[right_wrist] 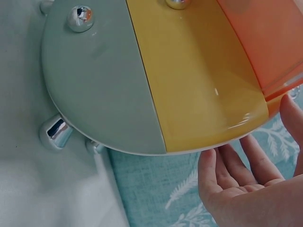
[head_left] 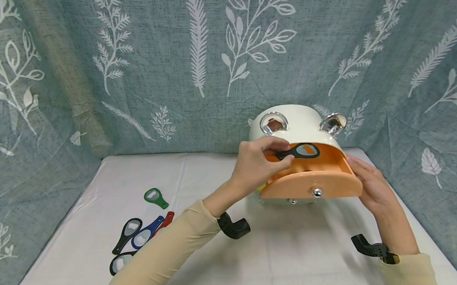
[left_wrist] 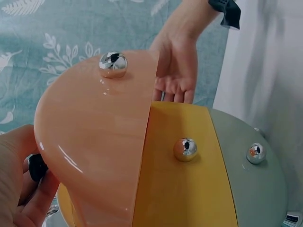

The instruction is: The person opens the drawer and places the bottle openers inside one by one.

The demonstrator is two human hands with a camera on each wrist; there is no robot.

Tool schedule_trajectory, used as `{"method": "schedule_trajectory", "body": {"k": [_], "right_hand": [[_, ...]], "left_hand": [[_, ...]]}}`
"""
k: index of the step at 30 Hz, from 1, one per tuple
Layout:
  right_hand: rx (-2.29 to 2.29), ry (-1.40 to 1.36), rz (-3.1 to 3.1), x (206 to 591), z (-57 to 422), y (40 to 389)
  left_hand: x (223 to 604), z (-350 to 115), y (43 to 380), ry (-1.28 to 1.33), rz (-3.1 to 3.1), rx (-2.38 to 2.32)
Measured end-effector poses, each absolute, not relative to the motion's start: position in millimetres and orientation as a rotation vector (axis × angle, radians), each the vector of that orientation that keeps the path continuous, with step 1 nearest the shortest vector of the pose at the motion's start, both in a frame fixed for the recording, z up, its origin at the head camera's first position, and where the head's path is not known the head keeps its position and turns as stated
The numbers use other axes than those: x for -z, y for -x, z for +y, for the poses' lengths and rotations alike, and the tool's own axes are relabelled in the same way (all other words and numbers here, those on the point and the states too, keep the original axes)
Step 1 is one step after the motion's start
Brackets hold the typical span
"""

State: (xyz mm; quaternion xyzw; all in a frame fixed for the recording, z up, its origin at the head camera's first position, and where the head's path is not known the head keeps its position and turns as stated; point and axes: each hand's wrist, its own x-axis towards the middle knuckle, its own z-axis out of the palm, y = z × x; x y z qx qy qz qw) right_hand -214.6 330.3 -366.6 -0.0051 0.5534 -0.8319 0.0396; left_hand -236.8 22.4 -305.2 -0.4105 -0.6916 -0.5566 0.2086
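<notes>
My left hand (head_left: 254, 162) pinches a black bottle opener (head_left: 313, 156) by its handle, above the pulled-out orange drawer (head_left: 293, 187) of a rounded white cabinet (head_left: 298, 117). Orange from the drawer shows through the opener's hole. In the left wrist view only the dark handle end (left_wrist: 37, 167) appears between thumb and fingers. My right hand (head_left: 372, 184) rests against the cabinet's right side with its fingers extended. From the right wrist, that hand (right_wrist: 251, 198) has fingertips at the cabinet's edge, beside the yellow drawer (right_wrist: 199, 85). The drawer's floor is mostly hidden.
Left on the white-covered table (head_left: 281, 260) lie a green opener (head_left: 163, 202), a blue opener (head_left: 155, 224), a red one (head_left: 166, 221) and black ones (head_left: 121, 243). A grey-green drawer (left_wrist: 246, 184) sits below the yellow one. A patterned curtain (head_left: 163, 77) surrounds the table.
</notes>
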Motion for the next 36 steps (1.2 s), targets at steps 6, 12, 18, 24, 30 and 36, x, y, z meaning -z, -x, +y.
{"method": "schedule_trajectory", "body": {"k": [6,12,18,24,30,36], "right_hand": [[2.554,0.031,1.693,366.5,329.4,214.4],[2.575,0.068,1.65,368.1,329.3,214.5],[2.604,0.161,1.589,369.6,330.9,213.9],[2.601,0.168,1.599,367.9,331.3,212.8],[2.585,0.159,1.637,366.8,331.2,212.8],[2.565,0.144,1.66,366.0,330.0,214.6]], "left_hand": [[305.2,22.1,237.5,1.219,-1.932,1.56],[303.5,7.3,238.8,1.293,-1.845,1.56],[302.3,-27.4,233.6,1.204,-1.736,1.667],[315.8,-82.0,223.2,1.078,-1.845,1.669],[341.8,-146.9,217.2,0.889,-2.118,1.66],[367.2,-207.0,216.3,0.703,-2.362,1.638]]}}
